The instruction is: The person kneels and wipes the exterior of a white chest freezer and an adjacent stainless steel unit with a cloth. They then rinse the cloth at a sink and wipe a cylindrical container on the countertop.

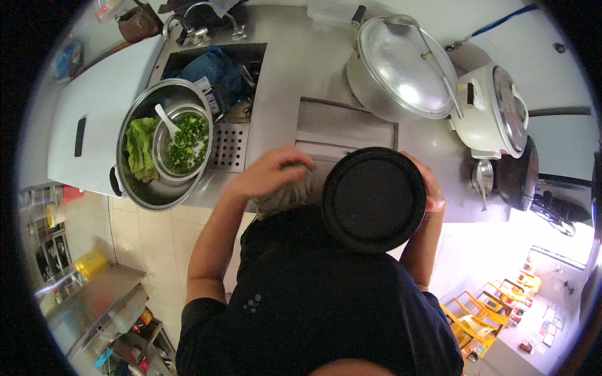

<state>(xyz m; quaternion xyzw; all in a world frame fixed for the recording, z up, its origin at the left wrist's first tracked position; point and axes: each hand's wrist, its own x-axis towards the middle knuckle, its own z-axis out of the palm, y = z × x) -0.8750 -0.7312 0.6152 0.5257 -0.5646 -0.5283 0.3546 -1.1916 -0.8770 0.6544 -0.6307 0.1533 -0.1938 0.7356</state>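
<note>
A round black dish or shallow pan [374,199] is held up in front of my chest by my right hand [430,188], whose fingers wrap its right rim. Left of it, my left hand [277,171] is blurred, its fingers curled over a grey-green cloth [284,195] that hangs beside my black shirt; the fingertips are partly hidden. The cloth and the black dish are apart. Both hands are at the near edge of the steel counter [282,108].
Left stands a large steel basin [188,195] with lettuce [141,148] and a bowl of chopped green onions [190,141] with a white spoon, overlapping the sink [258,70]. Right are a lidded pot [376,84] with a ladle [439,66], a white cooker [484,113] and a dark wok [517,174].
</note>
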